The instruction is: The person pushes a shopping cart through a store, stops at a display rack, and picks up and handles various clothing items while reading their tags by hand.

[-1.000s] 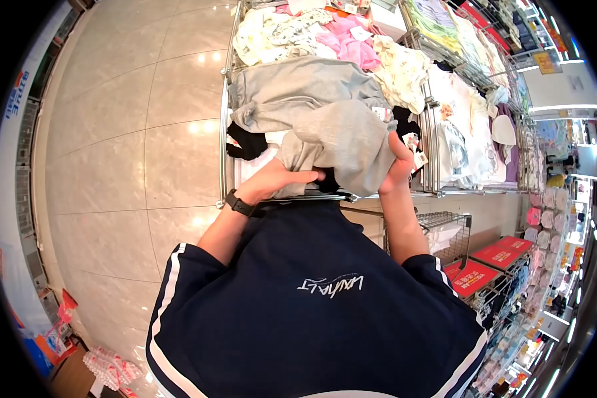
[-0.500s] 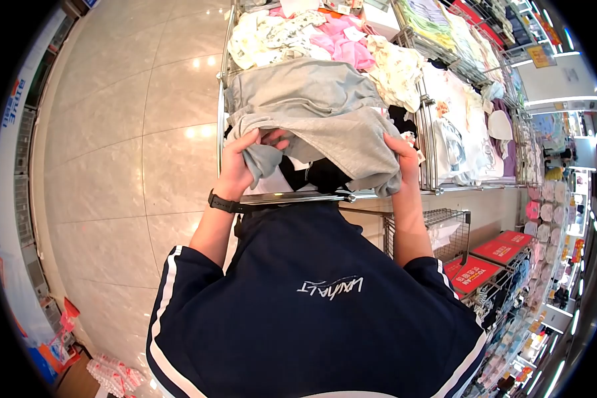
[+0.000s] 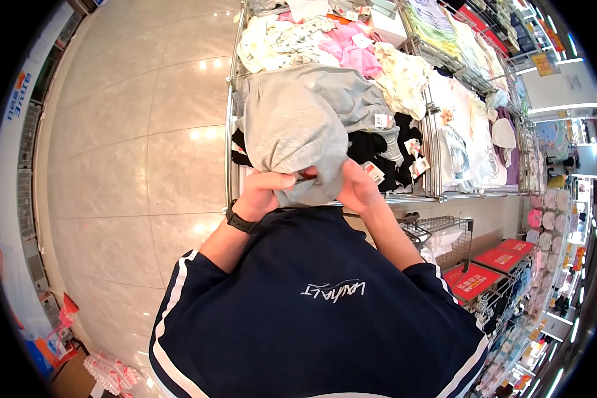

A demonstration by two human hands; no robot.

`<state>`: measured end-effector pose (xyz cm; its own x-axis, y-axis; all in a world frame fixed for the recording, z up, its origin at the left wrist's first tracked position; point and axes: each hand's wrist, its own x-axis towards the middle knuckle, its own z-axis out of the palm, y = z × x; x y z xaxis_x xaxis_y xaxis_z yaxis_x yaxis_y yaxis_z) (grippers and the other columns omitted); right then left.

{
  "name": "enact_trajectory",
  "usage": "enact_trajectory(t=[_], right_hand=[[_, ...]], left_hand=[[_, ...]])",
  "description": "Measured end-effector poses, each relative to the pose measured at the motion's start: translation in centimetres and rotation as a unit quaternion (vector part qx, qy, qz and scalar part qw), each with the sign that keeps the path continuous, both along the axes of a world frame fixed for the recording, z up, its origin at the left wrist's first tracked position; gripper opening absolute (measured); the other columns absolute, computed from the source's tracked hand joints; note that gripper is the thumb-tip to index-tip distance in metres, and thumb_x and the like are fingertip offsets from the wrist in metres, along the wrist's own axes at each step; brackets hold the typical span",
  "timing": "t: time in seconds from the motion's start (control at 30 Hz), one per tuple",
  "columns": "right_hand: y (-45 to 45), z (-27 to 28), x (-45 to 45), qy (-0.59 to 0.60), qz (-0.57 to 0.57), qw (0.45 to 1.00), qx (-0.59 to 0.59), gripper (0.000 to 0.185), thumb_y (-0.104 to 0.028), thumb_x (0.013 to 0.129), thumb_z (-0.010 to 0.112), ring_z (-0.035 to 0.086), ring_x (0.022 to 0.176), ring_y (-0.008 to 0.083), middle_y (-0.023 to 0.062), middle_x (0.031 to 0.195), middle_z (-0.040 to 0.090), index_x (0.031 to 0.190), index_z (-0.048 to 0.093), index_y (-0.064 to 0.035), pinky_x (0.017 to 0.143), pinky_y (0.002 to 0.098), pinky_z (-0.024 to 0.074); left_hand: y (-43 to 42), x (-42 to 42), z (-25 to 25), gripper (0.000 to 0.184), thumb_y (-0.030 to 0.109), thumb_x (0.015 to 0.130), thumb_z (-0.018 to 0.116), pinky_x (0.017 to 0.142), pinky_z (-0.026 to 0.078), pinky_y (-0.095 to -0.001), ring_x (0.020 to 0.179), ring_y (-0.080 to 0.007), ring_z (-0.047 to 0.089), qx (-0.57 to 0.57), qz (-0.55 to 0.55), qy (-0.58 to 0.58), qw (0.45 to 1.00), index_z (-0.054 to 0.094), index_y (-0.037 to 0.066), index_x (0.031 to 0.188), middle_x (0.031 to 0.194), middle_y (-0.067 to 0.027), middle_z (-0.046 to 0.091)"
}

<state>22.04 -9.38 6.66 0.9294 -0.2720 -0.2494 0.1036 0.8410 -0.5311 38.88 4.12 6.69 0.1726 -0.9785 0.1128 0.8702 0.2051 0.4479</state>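
Observation:
A light grey garment [image 3: 295, 129] is bunched up over the near end of the metal rack. My left hand [image 3: 264, 194], with a black watch on its wrist, grips the garment's near edge, the thumb on top and other fingers partly inside the cloth. On the other side, my right hand [image 3: 359, 188] holds the garment's right edge, its fingers mostly hidden behind it. Black clothes [image 3: 368, 147] with white tags lie just to the right of the grey cloth. More grey fabric with a tag [image 3: 383, 121] spreads behind.
Pink clothes [image 3: 351, 50] and cream clothes [image 3: 402, 76] lie farther back on the rack. Its metal rail [image 3: 230, 132] runs along the left, beside the tiled floor [image 3: 113, 159]. A wire cart [image 3: 448, 239] and red signs [image 3: 474, 280] stand at the right.
The grey garment, stretched wide half a second ago, is now gathered. My right hand has moved left, closer to my left hand, and more black clothes show at the right.

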Motion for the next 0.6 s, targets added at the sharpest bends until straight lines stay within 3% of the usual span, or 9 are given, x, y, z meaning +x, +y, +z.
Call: enact_trajectory(t=[0.1,0.17,0.27,0.33,0.4,0.43,0.47,0.5,0.6], right_hand=[[-0.8,2.1,0.8,0.091,-0.017,0.993,-0.078,0.049,-0.001,0.083,0.064,0.059,0.111,0.0219,0.0125,0.122,0.059,0.129,0.048,0.0025,0.098,0.0367,0.0448],[-1.1,2.5,0.5,0.055,-0.059,0.991,-0.107,0.049,0.000,0.082,0.064,0.059,0.111,0.0222,0.0128,0.122,0.059,0.128,0.048,0.0032,0.097,0.0369,0.0451],[-1.6,0.8,-0.9,0.005,-0.015,0.995,-0.095,0.049,-0.008,0.085,0.063,0.054,0.118,0.0246,0.0122,0.129,0.055,0.130,0.047,0.0010,0.101,0.0408,0.0418],[-1.1,-0.4,-1.6,-0.022,0.032,0.999,0.032,0.049,-0.016,0.088,0.062,0.050,0.123,0.0258,0.0107,0.133,0.053,0.132,0.047,-0.0014,0.104,0.0426,0.0390],[-1.1,-5.1,-1.8,-0.088,0.039,0.985,0.146,0.052,-0.036,0.094,0.052,0.047,0.127,0.0262,0.0081,0.138,0.049,0.136,0.045,-0.0068,0.108,0.0445,0.0339],[-0.9,-3.9,-1.0,-0.016,0.001,0.990,0.143,0.053,-0.039,0.095,0.049,0.046,0.127,0.0269,0.0085,0.138,0.049,0.137,0.044,-0.0066,0.108,0.0449,0.0334],[-0.8,-2.5,-0.3,0.056,-0.037,0.988,0.140,0.055,-0.042,0.096,0.045,0.046,0.127,0.0275,0.0088,0.139,0.049,0.137,0.044,-0.0064,0.109,0.0453,0.0330],[-0.9,-2.2,0.4,0.125,-0.095,0.984,0.083,0.059,-0.048,0.097,0.040,0.045,0.128,0.0289,0.0101,0.140,0.048,0.138,0.043,-0.0059,0.110,0.0455,0.0320],[-2.0,1.0,1.7,0.037,-0.106,0.990,0.089,0.061,-0.048,0.096,0.041,0.044,0.129,0.0287,0.0114,0.140,0.047,0.139,0.042,-0.0046,0.110,0.0457,0.0320]], left_hand=[[-0.2,-0.2,-0.5,0.015,0.012,0.079,0.060,0.090,0.046,-0.0394,0.101,-0.0295,0.062,0.030,0.039,0.026,0.998,0.059,-0.001,0.085,0.092,-0.0140,0.066],[-0.3,-0.3,-1.3,0.031,0.023,0.086,0.057,0.085,0.047,-0.0396,0.100,-0.0301,0.061,0.076,0.085,0.046,0.992,0.053,0.002,0.064,0.092,-0.0157,0.065],[0.5,0.3,-1.1,0.033,0.024,0.087,0.056,0.083,0.048,-0.0391,0.098,-0.0288,0.061,0.056,0.046,0.101,0.992,0.051,0.003,0.062,0.092,-0.0160,0.065],[0.8,1.2,-2.9,0.025,0.017,0.078,0.064,0.088,0.047,-0.0363,0.102,-0.0265,0.060,-0.028,-0.046,0.055,0.997,0.059,-0.001,0.095,0.102,-0.0155,0.065],[2.3,0.3,-2.1,0.049,0.010,0.072,0.068,0.090,0.046,-0.0345,0.106,-0.0248,0.059,0.058,-0.061,-0.030,0.996,0.056,-0.003,0.117,0.110,-0.0144,0.064],[2.2,-0.6,-1.2,0.078,0.003,0.063,0.072,0.094,0.044,-0.0315,0.112,-0.0222,0.055,0.085,-0.074,-0.061,0.992,0.043,-0.003,0.136,0.124,-0.0124,0.058],[2.0,-0.7,-0.9,0.097,0.002,0.054,0.073,0.104,0.037,-0.0365,0.123,-0.0286,0.049,0.116,-0.117,-0.113,0.980,0.032,-0.002,0.142,0.134,-0.0138,0.051],[1.8,-0.5,-0.9,0.094,0.005,0.056,0.075,0.101,0.039,-0.0353,0.119,-0.0283,0.052,0.105,-0.154,-0.153,0.971,0.034,-0.004,0.141,0.130,-0.0148,0.053],[1.3,1.2,-1.8,0.088,0.015,0.061,0.078,0.093,0.044,-0.0331,0.107,-0.0269,0.058,0.072,-0.240,-0.172,0.953,0.038,-0.007,0.136,0.120,-0.0182,0.058]])
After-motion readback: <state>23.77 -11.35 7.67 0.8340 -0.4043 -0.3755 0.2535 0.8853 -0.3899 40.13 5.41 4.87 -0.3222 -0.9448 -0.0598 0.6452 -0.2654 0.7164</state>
